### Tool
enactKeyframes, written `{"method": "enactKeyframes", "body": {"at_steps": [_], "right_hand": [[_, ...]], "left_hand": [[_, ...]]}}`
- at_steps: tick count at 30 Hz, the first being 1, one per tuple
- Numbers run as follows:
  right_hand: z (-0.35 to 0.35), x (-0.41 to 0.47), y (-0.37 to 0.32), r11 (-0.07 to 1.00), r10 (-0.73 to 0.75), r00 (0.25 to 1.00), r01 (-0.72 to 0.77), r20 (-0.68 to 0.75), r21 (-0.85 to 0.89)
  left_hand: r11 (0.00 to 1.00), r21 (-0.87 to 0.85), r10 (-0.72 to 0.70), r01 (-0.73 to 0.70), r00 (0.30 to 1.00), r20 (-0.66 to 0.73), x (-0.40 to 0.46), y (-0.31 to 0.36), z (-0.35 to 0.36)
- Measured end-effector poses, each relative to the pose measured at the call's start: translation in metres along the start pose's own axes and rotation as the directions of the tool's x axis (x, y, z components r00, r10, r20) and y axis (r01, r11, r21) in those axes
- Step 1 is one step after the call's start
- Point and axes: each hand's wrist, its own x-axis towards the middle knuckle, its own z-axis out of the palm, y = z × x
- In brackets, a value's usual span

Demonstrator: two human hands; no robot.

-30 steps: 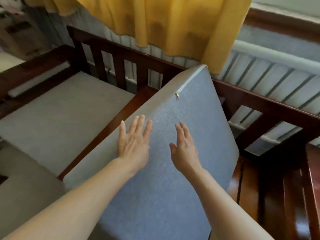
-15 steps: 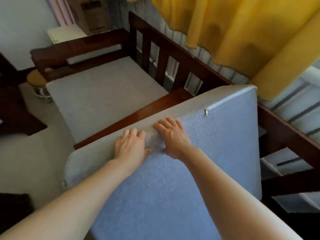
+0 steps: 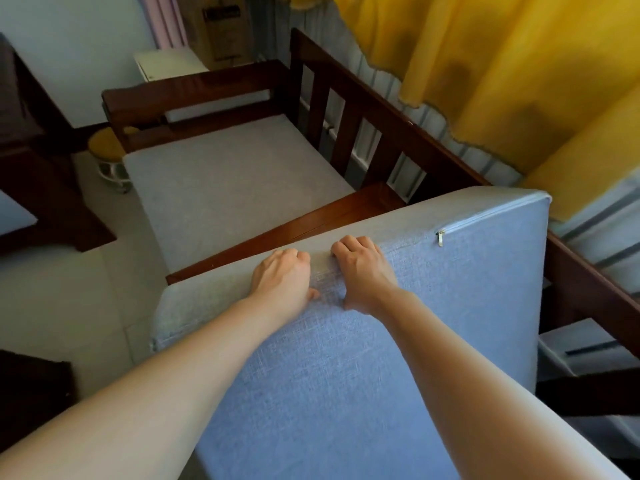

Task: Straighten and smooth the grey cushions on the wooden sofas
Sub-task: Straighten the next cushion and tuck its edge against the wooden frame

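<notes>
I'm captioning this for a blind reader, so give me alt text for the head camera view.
Both hands, left hand and right hand, grip the upper edge of a tilted grey cushion, its zipper pull showing. Beyond it a second grey cushion lies flat in a dark wooden sofa frame, under a yellow curtain.

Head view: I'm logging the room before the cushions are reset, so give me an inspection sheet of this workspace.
Surface: wooden sofa frame, dark slatted back, seat rail showing.
Job's things: tilted grey cushion raised on edge, zipper pull near its top corner; flat grey cushion lying on the far seat.
Clutter: small round stool on the floor.
Grip: left hand and right hand both curl over the tilted cushion's upper edge.
Cables: nothing seen.
Surroundings: yellow curtain, tiled floor.
</notes>
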Motion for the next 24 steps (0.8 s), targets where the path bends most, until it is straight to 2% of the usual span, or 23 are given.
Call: {"method": "enactKeyframes", "body": {"at_steps": [7,13,24], "right_hand": [[-0.01,-0.027,-0.004,0.997,0.077,0.997,-0.078,-0.013,-0.012],[-0.019,-0.071,-0.001,0.991,0.126,0.992,-0.127,-0.021,-0.044],[-0.023,-0.164,0.007,0.992,0.121,0.992,-0.122,-0.027,-0.027]], "left_hand": [[0.993,0.088,0.087,-0.084,0.995,-0.039,-0.019,0.016,-0.005],[0.986,0.077,0.15,-0.145,0.987,-0.061,-0.053,0.04,-0.007],[0.99,0.073,0.123,-0.12,0.992,-0.04,-0.131,0.096,-0.006]]}}
